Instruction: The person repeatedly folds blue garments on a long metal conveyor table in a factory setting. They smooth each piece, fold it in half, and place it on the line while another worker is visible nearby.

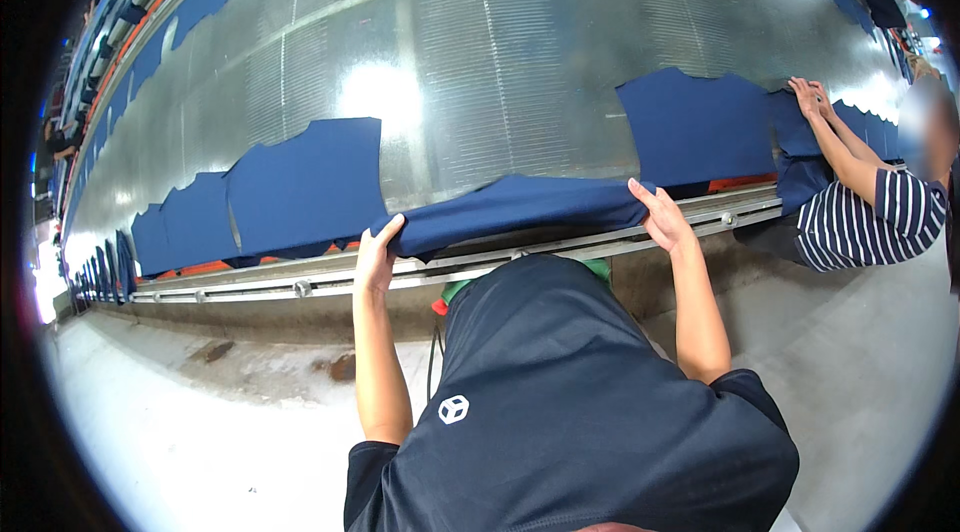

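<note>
A navy fabric panel stretches between my two hands at the near edge of a long, shiny printing table. My left hand pinches its left end, thumb on top. At the right end my right hand grips the other corner between thumb and fingers. The panel's front part droops over the table edge, and its far edge rests on the table surface. To the left lies a flat navy garment panel, close beside my left hand. Another flat navy panel lies just beyond my right hand.
A metal rail with knobs runs along the table's near side. At right, a co-worker in a striped shirt reaches over a navy panel. More navy panels line the far edge. A dark cable hangs by my left arm.
</note>
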{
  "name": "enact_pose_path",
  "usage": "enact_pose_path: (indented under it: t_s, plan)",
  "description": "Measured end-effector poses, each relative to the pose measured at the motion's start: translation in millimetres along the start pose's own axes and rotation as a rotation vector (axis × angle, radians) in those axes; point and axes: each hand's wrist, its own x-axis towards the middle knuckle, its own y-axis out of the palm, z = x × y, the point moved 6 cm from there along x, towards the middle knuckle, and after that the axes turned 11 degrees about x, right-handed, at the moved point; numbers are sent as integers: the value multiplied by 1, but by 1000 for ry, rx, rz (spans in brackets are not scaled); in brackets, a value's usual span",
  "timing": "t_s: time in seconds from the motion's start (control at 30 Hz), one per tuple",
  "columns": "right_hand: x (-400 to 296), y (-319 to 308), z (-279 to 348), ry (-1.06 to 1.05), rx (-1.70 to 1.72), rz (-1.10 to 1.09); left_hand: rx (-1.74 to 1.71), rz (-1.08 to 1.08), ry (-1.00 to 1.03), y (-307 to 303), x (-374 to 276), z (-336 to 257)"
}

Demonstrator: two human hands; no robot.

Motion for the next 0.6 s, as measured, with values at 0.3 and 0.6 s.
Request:
enact_pose_path:
  t_s: [0.3,0.6]
  plan:
    - [90,10,63,-327,-468,-168,24,-264,192,22,45,-62]
    - [128,23,68,-382,-312,-172,65,-317,244,36,98,-82]
